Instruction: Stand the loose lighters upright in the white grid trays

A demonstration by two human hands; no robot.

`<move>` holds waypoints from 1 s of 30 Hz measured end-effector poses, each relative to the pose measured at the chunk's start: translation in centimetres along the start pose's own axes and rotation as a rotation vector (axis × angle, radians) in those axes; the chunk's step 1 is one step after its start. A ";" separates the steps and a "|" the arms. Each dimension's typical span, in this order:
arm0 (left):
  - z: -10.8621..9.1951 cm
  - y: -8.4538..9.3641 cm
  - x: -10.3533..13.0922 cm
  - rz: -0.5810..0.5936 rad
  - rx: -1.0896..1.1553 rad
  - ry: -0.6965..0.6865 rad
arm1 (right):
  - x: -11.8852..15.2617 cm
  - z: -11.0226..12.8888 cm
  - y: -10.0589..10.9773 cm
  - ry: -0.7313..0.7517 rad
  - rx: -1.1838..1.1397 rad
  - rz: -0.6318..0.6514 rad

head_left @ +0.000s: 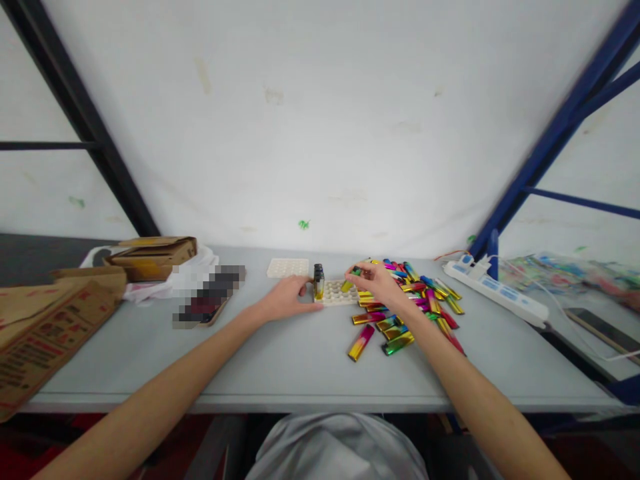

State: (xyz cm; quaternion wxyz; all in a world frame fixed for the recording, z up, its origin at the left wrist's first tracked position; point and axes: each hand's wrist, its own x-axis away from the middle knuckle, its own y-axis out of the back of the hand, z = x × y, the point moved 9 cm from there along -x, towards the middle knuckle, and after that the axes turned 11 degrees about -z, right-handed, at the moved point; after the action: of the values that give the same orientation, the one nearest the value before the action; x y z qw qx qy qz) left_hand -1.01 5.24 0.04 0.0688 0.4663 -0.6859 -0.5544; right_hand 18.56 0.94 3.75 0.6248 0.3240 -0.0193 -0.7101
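My left hand (287, 299) holds the left end of a white tray with round holes (336, 293), its thumb along the front corner and its fingers curled at the far side. A short row of lighters with black tops (319, 283) stands upright in the tray's left end, beside those fingers. Above the right part of the tray, my right hand (376, 280) pinches a green and yellow lighter (349, 283), which is tilted. Beneath and around the right wrist lies a loose heap of shiny, many-coloured lighters (395, 323); the hand and forearm hide part of it.
A second white tray (288, 268) lies behind, near the wall. To the left are a partly blurred dark phone-like object (220, 297), a small carton (155, 259) and a larger cardboard box (60, 327). A power strip (495, 291) and a phone (605, 330) lie right.
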 end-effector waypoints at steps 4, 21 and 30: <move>-0.1 0.1 0.0 -0.003 0.011 -0.002 | 0.2 -1.2 -0.9 -0.173 -0.331 -0.037; 0.0 0.0 0.0 -0.001 -0.006 -0.003 | 1.9 2.4 -1.7 -0.019 0.074 -0.258; 0.2 -0.1 0.1 -0.006 0.000 0.002 | 1.7 2.6 -2.3 0.043 0.104 -0.251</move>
State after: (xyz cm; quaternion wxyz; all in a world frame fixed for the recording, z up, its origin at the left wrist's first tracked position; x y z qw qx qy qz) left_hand -1.12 5.34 -0.19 0.0679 0.4690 -0.6844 -0.5541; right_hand 15.29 -1.12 4.09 0.5138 0.3707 -0.0020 -0.7737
